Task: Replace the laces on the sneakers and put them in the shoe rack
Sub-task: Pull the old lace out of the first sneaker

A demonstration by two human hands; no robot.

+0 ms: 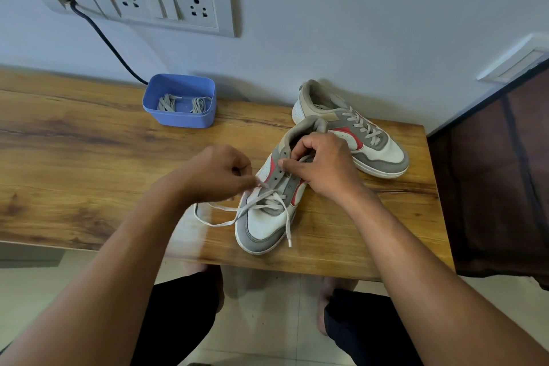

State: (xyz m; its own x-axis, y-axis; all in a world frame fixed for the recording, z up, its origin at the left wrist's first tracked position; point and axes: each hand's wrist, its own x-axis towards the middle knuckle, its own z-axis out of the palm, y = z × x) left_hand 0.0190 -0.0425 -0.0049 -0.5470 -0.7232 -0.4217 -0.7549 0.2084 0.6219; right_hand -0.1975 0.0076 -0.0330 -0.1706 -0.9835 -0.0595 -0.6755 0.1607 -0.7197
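A white, grey and red sneaker [267, 226] stands on the wooden table [89, 157], toe toward me, its upper eyelets unlaced. My left hand [217, 175] pinches its pale grey lace [217, 217] at the shoe's left side; the lace loops onto the table. My right hand [320, 163] grips the shoe's collar and tongue, fingers curled inside. One loose lace end hangs over the toe. The second sneaker [353, 128] lies behind, fully laced.
A blue plastic tub [181, 122] with two bundles of grey laces sits at the back against the wall. A dark cable runs down from a wall socket plate [148, 0]. A dark fabric-sided rack [490, 172] stands right of the table. My knees are below the table edge.
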